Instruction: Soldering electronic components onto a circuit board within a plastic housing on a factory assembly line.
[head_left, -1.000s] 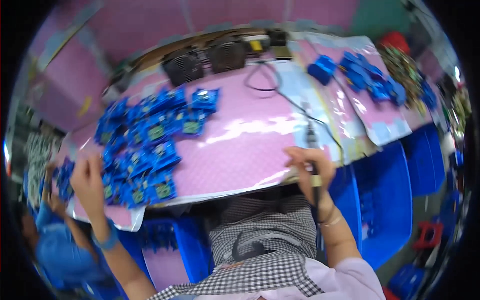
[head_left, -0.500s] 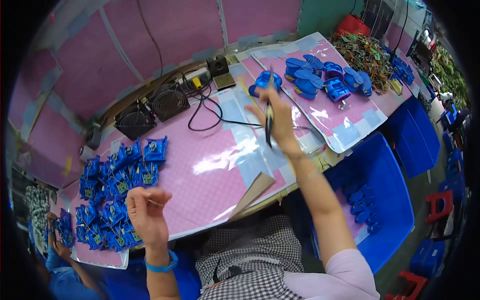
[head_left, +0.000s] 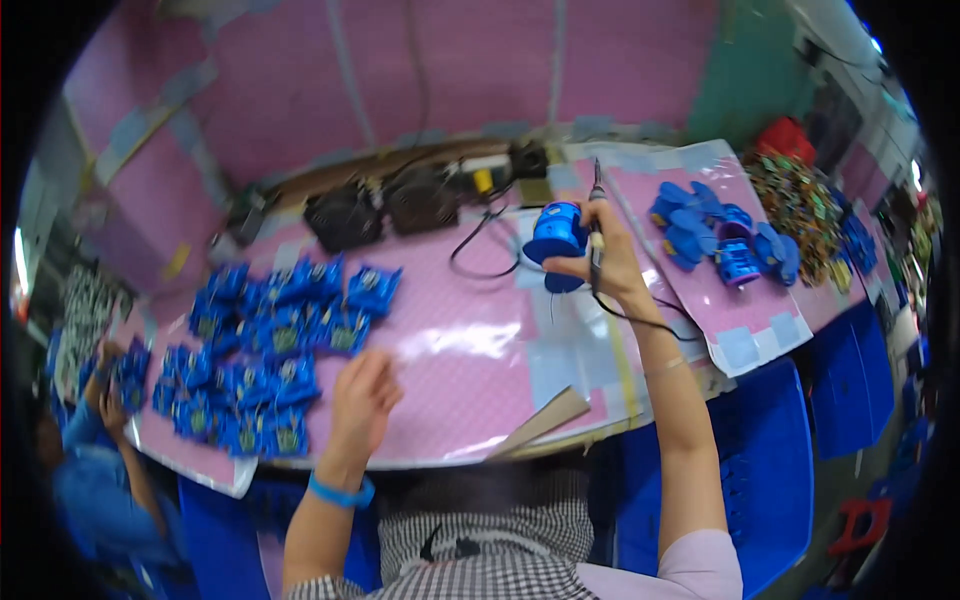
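My right hand (head_left: pixel 618 262) grips a soldering iron (head_left: pixel 597 235), its metal tip pointing away from me and its black cable trailing over my wrist. Between the thumb and fingers of that same hand is a round blue plastic housing (head_left: pixel 556 238), tilted above the table, with thin wires hanging below it. My left hand (head_left: pixel 366 398), smeared by motion, is closed with curled fingers over the near part of the table; what it pinches, if anything, does not show. Close to it on the left lie several blue housings with small green circuit boards (head_left: pixel 285 335).
More blue parts (head_left: pixel 735 262) lie on a sheet at the right, beside a heap of wired pieces (head_left: pixel 800 200). Two black fans (head_left: pixel 420 198) stand at the back. A cardboard flap (head_left: pixel 548 420) lies by the front edge, blue bins (head_left: pixel 760 470) below. A co-worker (head_left: pixel 110 490) sits far left.
My right hand has picked up the blue housing from the table while keeping the soldering iron. My left hand has moved right and away from me. The whole view has shifted.
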